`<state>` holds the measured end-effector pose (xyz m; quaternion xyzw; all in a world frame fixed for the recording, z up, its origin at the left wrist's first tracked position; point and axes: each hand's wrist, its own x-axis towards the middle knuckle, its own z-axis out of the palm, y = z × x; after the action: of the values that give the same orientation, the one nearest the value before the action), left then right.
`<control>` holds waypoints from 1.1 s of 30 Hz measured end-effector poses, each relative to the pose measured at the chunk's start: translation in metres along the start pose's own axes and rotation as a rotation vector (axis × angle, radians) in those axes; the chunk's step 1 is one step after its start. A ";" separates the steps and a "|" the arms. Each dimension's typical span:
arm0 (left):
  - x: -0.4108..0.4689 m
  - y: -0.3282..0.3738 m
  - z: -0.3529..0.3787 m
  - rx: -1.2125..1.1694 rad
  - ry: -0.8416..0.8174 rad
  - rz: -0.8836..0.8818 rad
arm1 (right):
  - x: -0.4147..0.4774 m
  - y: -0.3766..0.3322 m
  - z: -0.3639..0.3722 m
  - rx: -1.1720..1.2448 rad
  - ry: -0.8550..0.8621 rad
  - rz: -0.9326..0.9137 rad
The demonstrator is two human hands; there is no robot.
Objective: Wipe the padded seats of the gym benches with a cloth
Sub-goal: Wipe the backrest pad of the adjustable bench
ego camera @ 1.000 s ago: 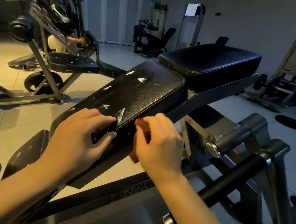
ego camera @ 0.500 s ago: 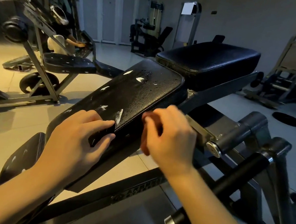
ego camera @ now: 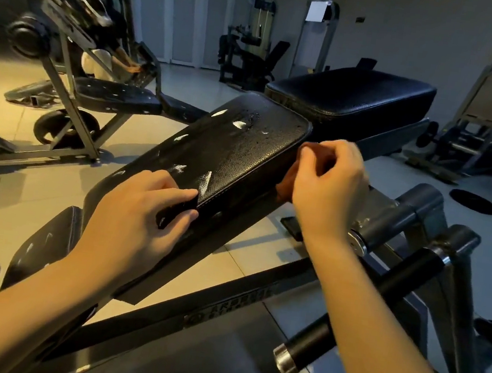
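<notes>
We hold the cloth (ego camera: 286, 181), a reddish rag, against the right side of the tilted pad (ego camera: 243, 151), near its far corner. Our right hand (ego camera: 331, 185) has its fingers curled round the rag, fingertips bunched at the pad's top edge. Most of the rag is hidden behind that hand.

Our left hand (ego camera: 137, 219) rests on the near end of the same pad. Its fingers are stretched out over the stitched seam and the thumb sits just below it, gripping nothing. The pad is black and grained, sloping up and away from us. Droplets (ego camera: 255, 115) bead near its far end, and white marks (ego camera: 239, 124) are scattered over its top.

Just beyond it sits a second pad (ego camera: 354, 94), level and thicker, almost touching the first. Both ride on a dark beam (ego camera: 223, 304) that runs from near left to far right. To the right of the beam are grey tubes (ego camera: 417, 205) and a black bar (ego camera: 347, 312) with a steel cap at its near end. Near left, two smaller pads (ego camera: 43, 241) show more white marks.

On the tiled floor (ego camera: 157, 134) to the left stands another bench (ego camera: 116, 95), and a person (ego camera: 98, 62) is partly seen behind its frame. A dark plate (ego camera: 472, 201) lies on the floor at right, and more machines (ego camera: 249, 58) stand by the far wall.
</notes>
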<state>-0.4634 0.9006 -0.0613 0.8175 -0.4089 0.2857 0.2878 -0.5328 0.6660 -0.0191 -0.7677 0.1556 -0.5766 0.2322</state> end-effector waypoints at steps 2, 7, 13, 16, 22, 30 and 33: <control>-0.001 0.000 0.000 -0.009 -0.018 -0.008 | -0.014 -0.004 0.005 0.021 -0.002 -0.017; 0.000 0.000 -0.002 0.008 -0.037 -0.007 | -0.076 -0.018 0.012 -0.087 -0.299 -0.403; -0.001 0.001 -0.003 0.008 -0.032 -0.003 | 0.000 0.005 0.006 0.005 0.053 -0.007; -0.002 0.000 -0.003 0.015 -0.041 -0.009 | -0.052 -0.016 0.016 -0.026 -0.134 -0.197; -0.001 -0.001 -0.004 0.045 -0.071 -0.020 | -0.008 0.009 0.003 -0.066 -0.006 -0.139; -0.004 0.002 -0.005 0.021 -0.075 -0.042 | -0.046 -0.007 0.011 -0.124 -0.191 -0.300; 0.000 0.002 -0.004 0.038 -0.071 -0.048 | 0.006 0.015 0.001 -0.096 0.013 -0.054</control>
<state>-0.4657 0.9026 -0.0585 0.8420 -0.3934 0.2573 0.2647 -0.5297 0.6503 -0.0230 -0.7781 0.1640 -0.5796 0.1785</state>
